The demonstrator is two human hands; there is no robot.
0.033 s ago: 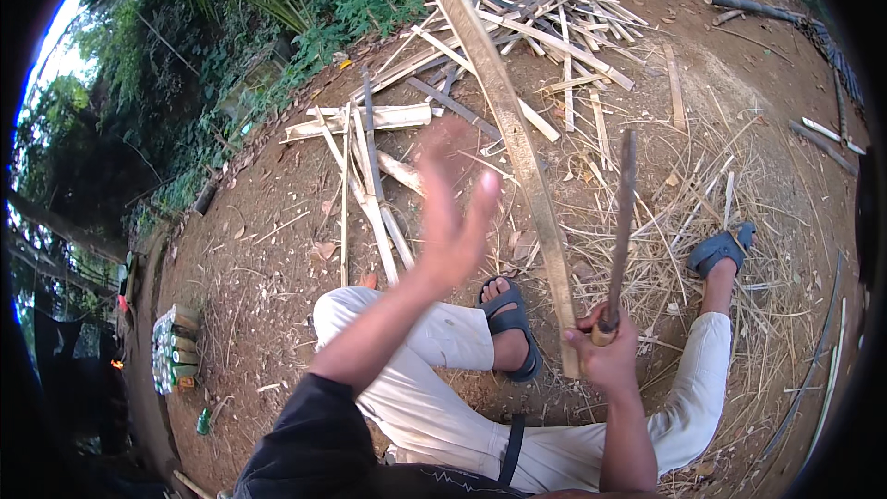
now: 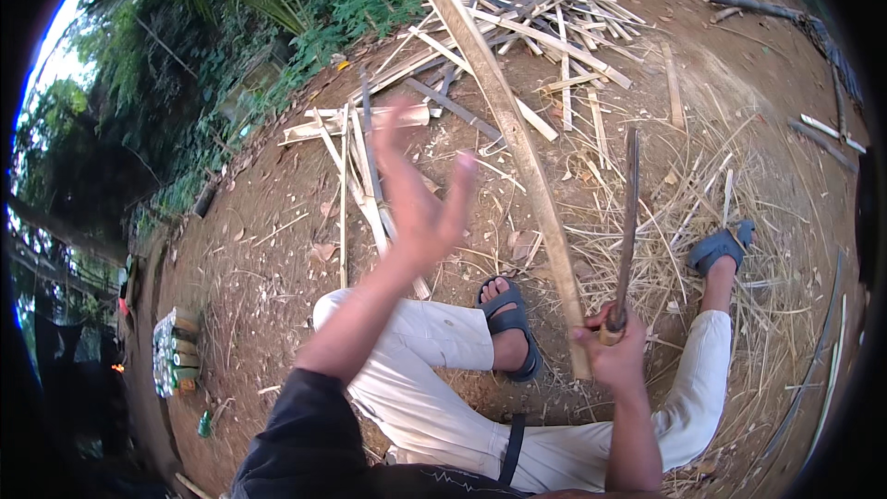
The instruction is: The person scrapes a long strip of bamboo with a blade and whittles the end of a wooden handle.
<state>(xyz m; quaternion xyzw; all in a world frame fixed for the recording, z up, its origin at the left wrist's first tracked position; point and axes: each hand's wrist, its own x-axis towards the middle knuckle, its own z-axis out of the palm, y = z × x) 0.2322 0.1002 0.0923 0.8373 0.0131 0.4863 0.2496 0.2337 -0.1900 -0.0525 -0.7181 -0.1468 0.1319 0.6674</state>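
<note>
My right hand (image 2: 617, 356) is closed round the wooden handle of a long dark-bladed knife (image 2: 629, 222), its blade pointing up and away from me. The thumb of that hand also presses the lower end of a long, pale bamboo strip (image 2: 519, 143). This strip slants up to the left, past the top edge of the picture. To the left of it my left hand (image 2: 420, 217) is raised with fingers apart, slightly blurred, holding nothing. The strip and the left hand do not touch.
Split bamboo pieces (image 2: 554, 32) lie heaped at the far side, with more slats (image 2: 370, 176) nearer left. Thin shavings (image 2: 674, 212) litter the ground around my sandalled right foot (image 2: 721, 248). A stack of cut bamboo tubes (image 2: 183, 351) and a green bottle (image 2: 204, 422) stand at the left.
My left hand has moved left, farther from the bamboo strip. The strip's upper part and the knife have shifted only slightly; the right hand keeps its grip.
</note>
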